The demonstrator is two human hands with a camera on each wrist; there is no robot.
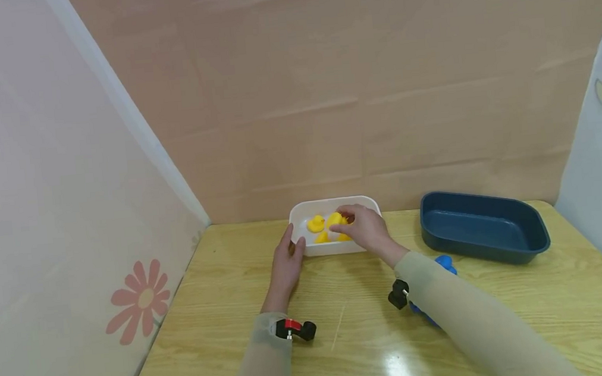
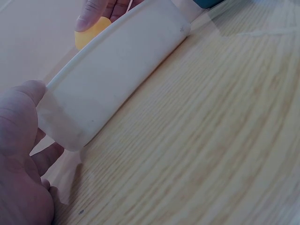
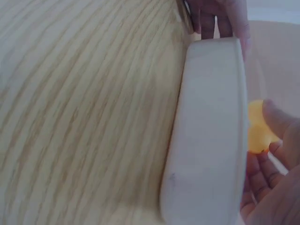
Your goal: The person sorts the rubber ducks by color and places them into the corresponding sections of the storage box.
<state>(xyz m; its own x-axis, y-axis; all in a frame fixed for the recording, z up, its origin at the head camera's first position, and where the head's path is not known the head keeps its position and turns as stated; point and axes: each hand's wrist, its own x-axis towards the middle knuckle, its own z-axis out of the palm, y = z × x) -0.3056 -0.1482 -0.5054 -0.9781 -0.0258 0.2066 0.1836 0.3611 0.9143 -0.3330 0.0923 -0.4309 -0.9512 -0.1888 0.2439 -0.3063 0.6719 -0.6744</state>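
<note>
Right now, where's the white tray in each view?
Head: the white tray sits near the centre, slightly below the middle.
Left wrist: upper left, slanting up to the right.
Right wrist: right of centre, running down to the bottom edge.
Shared landmark: the right hand holding a yellow duck.

txt/lbls: 0 legible | brands: 0 | nos.: 0 | signs: 0

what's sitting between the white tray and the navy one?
Nothing: just bare tabletop between the white tray and the navy tray, per the head view. The right sleeve lies nearer the camera.
</note>
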